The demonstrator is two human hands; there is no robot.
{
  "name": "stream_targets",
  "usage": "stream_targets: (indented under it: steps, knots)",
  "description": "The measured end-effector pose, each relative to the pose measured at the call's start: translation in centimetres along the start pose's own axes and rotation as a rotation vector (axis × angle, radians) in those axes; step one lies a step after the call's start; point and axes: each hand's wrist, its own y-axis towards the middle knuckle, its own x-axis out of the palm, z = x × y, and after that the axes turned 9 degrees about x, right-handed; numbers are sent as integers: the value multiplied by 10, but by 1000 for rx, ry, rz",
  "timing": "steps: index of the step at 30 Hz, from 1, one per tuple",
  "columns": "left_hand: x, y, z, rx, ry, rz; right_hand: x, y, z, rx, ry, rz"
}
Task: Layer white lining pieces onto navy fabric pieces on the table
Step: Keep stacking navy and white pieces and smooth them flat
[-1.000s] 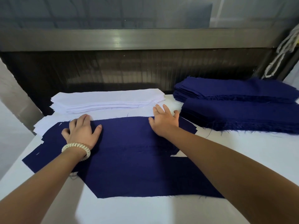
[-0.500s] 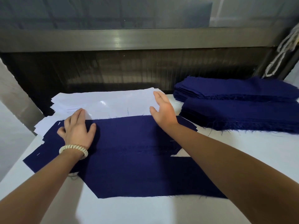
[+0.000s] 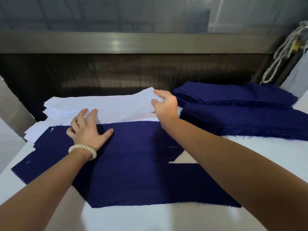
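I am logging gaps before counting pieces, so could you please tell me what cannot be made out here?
Head view:
Number of sheets in the white lining stack: edges too fine.
Navy stacks: right end cut off by frame edge.
Navy piece: partly hidden under both forearms.
Lining corner: covered by right hand.

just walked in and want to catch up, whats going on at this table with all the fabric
A person is pairing lining with navy cloth. Their right hand pinches the right end of the top white lining piece, which sits raised off the white lining stack. Their left hand rests with fingers spread across the far edge of the navy fabric piece lying flat on the table. No lining lies on that piece yet. More navy fabric stacks sit to the right.
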Motion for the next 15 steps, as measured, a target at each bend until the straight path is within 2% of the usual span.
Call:
stream_targets:
  steps: [3,6,12,15]
  knots:
    - [2,2,12,67,37,73,0,-2,-6,-14,37,-6]
    - [0,8,19,49,65,194,-2,-2,-9,-66,26,-12]
    - [-10,15,4,89,159,224,-18,-1,-13,-198,40,92]
    - [-13,14,-7,-4,115,242,-33,2,-14,-216,26,131]
